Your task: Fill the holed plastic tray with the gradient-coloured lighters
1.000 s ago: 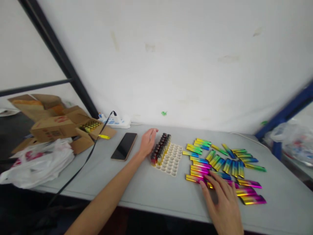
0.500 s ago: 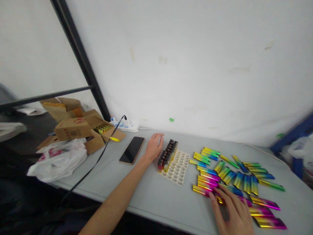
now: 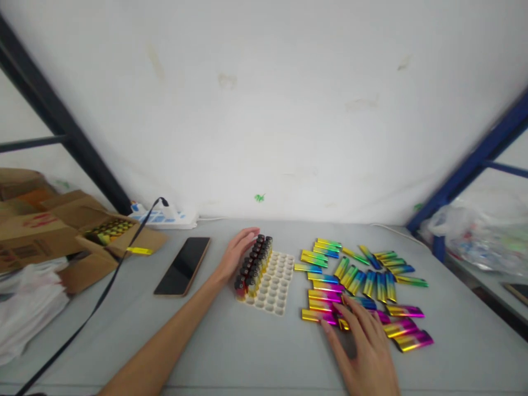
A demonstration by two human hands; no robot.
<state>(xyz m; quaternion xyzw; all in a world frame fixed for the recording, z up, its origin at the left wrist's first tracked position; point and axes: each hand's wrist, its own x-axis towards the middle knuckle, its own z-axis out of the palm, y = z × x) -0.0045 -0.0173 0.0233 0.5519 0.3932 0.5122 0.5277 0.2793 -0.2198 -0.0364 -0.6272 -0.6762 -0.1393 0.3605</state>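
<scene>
1. Our left hand point(image 3: 236, 256) rests with loose, extended fingers beside the dark-topped pieces point(image 3: 252, 265); contact we cannot tell; our right hand point(image 3: 365, 335) spreads over the shiny cases point(image 3: 324, 296), fingertips at the near ones; whether it grips one we cannot tell.
2. We see dark-topped pieces upright in rows along the left side of the pale tray point(image 3: 275, 287); its right-hand sockets are unfilled, and many cases lie loose to its right, so we judge much remains.
3. Around us lie a phone point(image 3: 183, 267), a power strip point(image 3: 173, 221) and an open cardboard box point(image 3: 91, 269) holding yellow pieces point(image 3: 110, 231).
4. A dark cord point(image 3: 101, 300) crosses before that box; our right hand hides some cases.
</scene>
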